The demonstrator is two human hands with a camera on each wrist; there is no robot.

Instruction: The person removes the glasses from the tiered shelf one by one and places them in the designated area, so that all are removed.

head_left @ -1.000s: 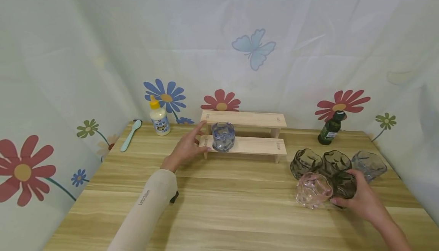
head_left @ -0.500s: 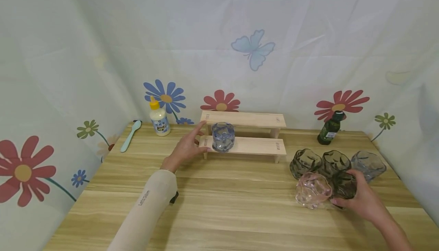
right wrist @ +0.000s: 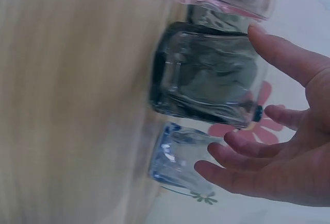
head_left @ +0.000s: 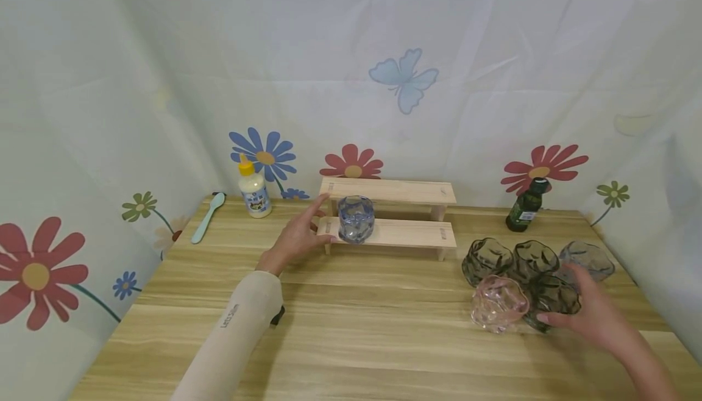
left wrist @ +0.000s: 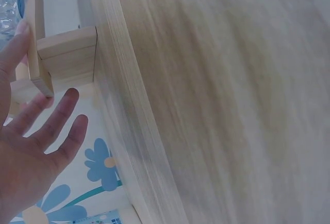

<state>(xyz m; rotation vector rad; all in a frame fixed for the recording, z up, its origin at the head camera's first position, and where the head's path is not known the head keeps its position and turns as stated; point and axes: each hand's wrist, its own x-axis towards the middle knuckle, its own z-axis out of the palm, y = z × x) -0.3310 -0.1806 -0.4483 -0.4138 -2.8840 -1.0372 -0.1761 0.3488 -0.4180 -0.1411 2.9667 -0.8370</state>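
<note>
At the left end of the small two-tier wooden shelf (head_left: 406, 232) is my left hand (head_left: 298, 233), fingers spread. Its thumb lies by the lower tier's front edge and its index finger reaches the upper tier. A blue-tinted glass tumbler (head_left: 356, 219) stands upright on the lower tier beside the hand. My right hand (head_left: 595, 312) is spread loosely around a dark smoky glass tumbler (head_left: 554, 300) on the table; in the right wrist view, its fingers stand apart from the dark tumbler (right wrist: 206, 74), the thumb near its rim. A pink tumbler (head_left: 499, 303) sits just left of it.
Two more smoky tumblers (head_left: 488, 261) and a pale blue one (head_left: 587, 261) stand close behind. A green bottle (head_left: 528, 206) is at the back right. A yellow-capped bottle (head_left: 255, 191) and a mint spoon (head_left: 209, 218) lie toward the back left of the wooden table (head_left: 384, 340).
My right hand has loosened from the dark tumbler and moved slightly right, its fingers spreading; the tumbler stays beside the pink one. My left hand keeps its place.
</note>
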